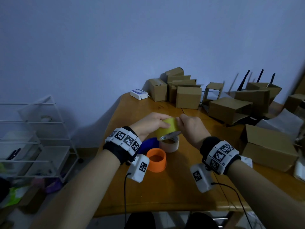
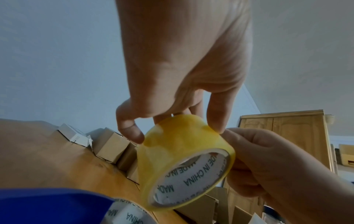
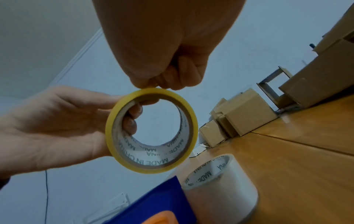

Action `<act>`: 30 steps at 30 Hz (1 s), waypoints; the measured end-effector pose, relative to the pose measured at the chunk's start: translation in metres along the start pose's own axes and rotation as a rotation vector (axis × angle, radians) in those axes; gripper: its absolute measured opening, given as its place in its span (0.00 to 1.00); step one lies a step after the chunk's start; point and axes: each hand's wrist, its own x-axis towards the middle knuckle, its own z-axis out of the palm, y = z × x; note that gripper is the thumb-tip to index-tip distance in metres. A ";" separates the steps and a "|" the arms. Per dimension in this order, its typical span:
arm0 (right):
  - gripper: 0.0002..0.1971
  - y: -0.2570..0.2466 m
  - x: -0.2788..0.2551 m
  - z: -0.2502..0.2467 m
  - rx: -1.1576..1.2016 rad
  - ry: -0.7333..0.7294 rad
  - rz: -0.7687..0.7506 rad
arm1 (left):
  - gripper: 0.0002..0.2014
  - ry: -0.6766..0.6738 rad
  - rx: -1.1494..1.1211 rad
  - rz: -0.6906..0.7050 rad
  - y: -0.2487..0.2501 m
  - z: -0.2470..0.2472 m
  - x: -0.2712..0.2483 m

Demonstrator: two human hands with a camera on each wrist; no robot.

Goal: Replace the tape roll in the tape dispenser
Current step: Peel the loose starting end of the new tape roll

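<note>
Head view: left hand [image 1: 149, 125] and right hand [image 1: 191, 128] hold a yellow tape roll [image 1: 166, 129] between them above the surface [image 1: 181, 187], with a clear tape roll [image 1: 170, 143], orange core [image 1: 156, 160] and blue dispenser [image 1: 148, 144] just beneath. Left wrist view: left fingers [image 2: 132, 130] curl over the roll's rim. Right wrist view: right fingertips [image 3: 172, 82] pinch its top edge.

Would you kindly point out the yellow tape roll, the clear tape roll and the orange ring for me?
yellow tape roll [image 1: 166, 129]: head view, on its outer yellow band.
clear tape roll [image 3: 220, 191]: right wrist view, on its side wall.
orange ring [image 1: 156, 164]: head view, on its outer wall.
</note>
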 end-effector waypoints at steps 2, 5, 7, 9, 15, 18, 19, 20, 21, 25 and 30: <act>0.15 -0.002 -0.001 -0.001 -0.043 -0.011 -0.039 | 0.18 -0.008 0.009 -0.003 0.001 0.000 -0.001; 0.13 -0.006 -0.005 0.001 -0.198 -0.026 -0.045 | 0.19 0.005 0.053 -0.013 0.003 0.002 -0.002; 0.14 -0.004 -0.005 0.003 -0.157 -0.007 0.008 | 0.17 -0.004 0.036 -0.018 0.002 0.002 -0.001; 0.17 -0.001 -0.003 0.005 -0.049 0.042 0.076 | 0.17 0.004 0.014 -0.017 0.002 0.001 -0.003; 0.23 -0.004 -0.004 0.000 0.070 0.013 0.186 | 0.15 0.009 0.035 -0.009 0.003 0.001 -0.004; 0.21 -0.010 -0.006 -0.002 -0.163 -0.033 0.092 | 0.14 0.007 0.057 -0.013 0.003 0.001 -0.004; 0.20 -0.011 -0.006 -0.002 -0.206 -0.033 0.070 | 0.14 0.006 0.059 -0.013 0.003 0.001 -0.004; 0.18 -0.010 -0.006 -0.001 -0.211 -0.030 0.053 | 0.14 0.004 0.060 -0.017 0.003 0.001 -0.003; 0.17 -0.008 -0.005 -0.001 -0.178 -0.023 0.034 | 0.14 0.003 0.062 -0.022 0.003 0.001 -0.004; 0.14 -0.005 -0.003 0.001 -0.030 0.013 -0.067 | 0.15 -0.010 0.039 -0.036 0.005 0.001 -0.007; 0.13 -0.008 -0.006 -0.004 -0.206 0.009 -0.163 | 0.14 -0.012 0.042 -0.043 0.005 0.004 -0.008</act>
